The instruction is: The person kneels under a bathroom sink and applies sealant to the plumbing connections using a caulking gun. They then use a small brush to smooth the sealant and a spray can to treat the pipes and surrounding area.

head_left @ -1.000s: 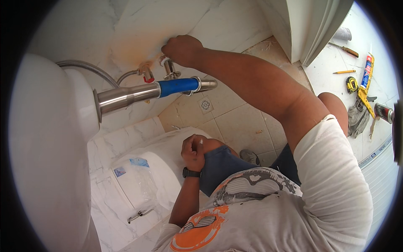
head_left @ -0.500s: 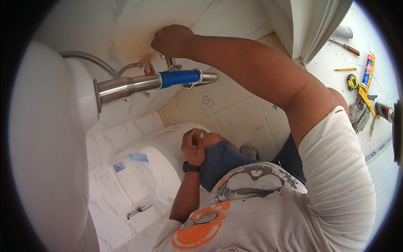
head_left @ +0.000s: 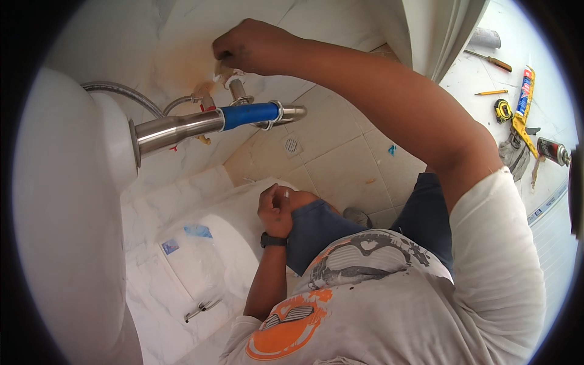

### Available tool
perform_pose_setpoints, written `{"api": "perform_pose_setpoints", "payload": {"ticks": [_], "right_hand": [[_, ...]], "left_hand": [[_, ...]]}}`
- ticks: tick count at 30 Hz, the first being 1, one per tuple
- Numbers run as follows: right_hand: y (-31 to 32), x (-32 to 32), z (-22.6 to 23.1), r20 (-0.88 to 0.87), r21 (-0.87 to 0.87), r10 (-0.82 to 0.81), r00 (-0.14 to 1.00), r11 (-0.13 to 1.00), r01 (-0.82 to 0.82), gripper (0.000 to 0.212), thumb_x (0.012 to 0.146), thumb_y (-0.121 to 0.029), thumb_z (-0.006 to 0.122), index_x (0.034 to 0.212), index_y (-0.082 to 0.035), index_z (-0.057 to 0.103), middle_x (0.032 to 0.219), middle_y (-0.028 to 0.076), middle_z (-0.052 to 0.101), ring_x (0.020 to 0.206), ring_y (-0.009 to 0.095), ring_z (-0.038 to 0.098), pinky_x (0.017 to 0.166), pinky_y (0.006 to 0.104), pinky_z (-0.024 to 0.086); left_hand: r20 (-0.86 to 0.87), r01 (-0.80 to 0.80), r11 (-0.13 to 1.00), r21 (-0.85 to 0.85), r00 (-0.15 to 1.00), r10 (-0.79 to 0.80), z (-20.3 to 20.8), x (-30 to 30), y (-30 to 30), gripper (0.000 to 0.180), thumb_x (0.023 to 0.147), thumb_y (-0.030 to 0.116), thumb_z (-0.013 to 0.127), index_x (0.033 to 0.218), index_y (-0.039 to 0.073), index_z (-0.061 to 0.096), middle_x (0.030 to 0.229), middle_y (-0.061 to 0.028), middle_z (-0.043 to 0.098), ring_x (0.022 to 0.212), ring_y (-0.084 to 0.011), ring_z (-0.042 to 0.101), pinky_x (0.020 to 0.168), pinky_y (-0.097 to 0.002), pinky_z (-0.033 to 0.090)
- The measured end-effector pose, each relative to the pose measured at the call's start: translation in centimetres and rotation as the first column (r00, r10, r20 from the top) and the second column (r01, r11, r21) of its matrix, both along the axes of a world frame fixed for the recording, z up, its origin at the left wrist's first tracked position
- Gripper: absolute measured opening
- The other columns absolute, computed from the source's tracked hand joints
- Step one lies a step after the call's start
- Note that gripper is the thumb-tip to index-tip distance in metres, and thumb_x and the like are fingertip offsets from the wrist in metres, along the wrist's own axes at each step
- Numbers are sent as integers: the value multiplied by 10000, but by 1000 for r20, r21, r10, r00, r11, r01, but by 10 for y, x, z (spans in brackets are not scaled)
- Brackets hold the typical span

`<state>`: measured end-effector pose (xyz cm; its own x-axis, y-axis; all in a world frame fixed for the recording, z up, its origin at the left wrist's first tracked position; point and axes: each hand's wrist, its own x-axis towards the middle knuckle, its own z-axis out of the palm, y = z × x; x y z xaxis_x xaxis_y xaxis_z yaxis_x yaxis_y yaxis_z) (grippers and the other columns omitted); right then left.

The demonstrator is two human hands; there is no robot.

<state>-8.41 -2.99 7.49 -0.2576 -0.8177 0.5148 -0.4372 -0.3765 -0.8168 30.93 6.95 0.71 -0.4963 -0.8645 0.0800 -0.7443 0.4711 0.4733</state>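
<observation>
My right hand (head_left: 254, 48) is closed, reaching to the wall just above a metal drain pipe (head_left: 238, 90). Its fingertips are curled out of sight, so whatever they grip is hidden. Whitish material (head_left: 224, 74) shows at the wall end of that pipe, beneath the fingers. Below it runs a shiny metal trap pipe (head_left: 176, 131) with a blue sleeve (head_left: 250, 115), joined to the white basin (head_left: 73, 201). My left hand (head_left: 275, 210) rests by my knee with its fingers curled in; a small pale spot shows at the fingertips, too small to name.
Braided hoses (head_left: 125, 87) and a red-handled valve (head_left: 207, 104) sit beside the pipes. A white toilet (head_left: 240, 243) stands at left. On the floor at right lie a screwdriver (head_left: 496, 62), pencil (head_left: 491, 92), tape measure (head_left: 503, 111), sealant tube (head_left: 524, 91) and spray can (head_left: 552, 151).
My right hand has shifted slightly up and left, uncovering more of the drain pipe and the whitish material. My left hand stays curled by the knee. The view has shifted a little.
</observation>
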Motion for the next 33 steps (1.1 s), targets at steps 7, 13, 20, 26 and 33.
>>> {"api": "perform_pose_setpoints", "payload": {"ticks": [7,13,20,26,33], "right_hand": [[108,-20,-24,207,159,-257,944,961,226,113,874,-115,669,924,-15,685,779,209,682,730,404,675,677,453,536],[175,-8,-37,281,467,-366,887,860,207,137,876,-79,699,962,26,678,761,218,679,688,386,671,651,442,516],[183,-13,-62,334,560,-353,874,820,118,154,874,-71,709,988,30,685,812,207,703,747,364,699,703,430,538],[182,-21,-60,285,539,-334,898,831,138,144,866,-60,709,973,34,688,851,206,721,790,378,707,738,429,548],[182,-28,-51,277,541,-319,906,831,127,142,870,-62,709,974,32,691,834,209,716,787,371,710,738,425,549]], "left_hand": [[-322,-233,856,462,855,407,7,-28,-48,371,993,120,647,1329,-6,554,1169,-104,672,1060,-214,663,926,-372,533],[-563,-37,800,598,691,453,22,-105,-128,399,1023,142,605,1386,49,469,1224,-79,639,1071,-176,641,932,-365,524],[-453,-70,812,580,800,393,20,-148,-167,220,996,215,660,1168,94,595,1061,-41,669,993,-169,663,802,-328,537],[-519,-144,800,583,691,503,13,-168,-184,255,960,276,733,1066,59,652,900,-69,684,809,-203,692,708,-329,566],[-430,-167,690,704,673,602,22,-179,-211,269,955,266,736,1072,35,661,922,-93,677,831,-234,693,713,-363,592]]}}
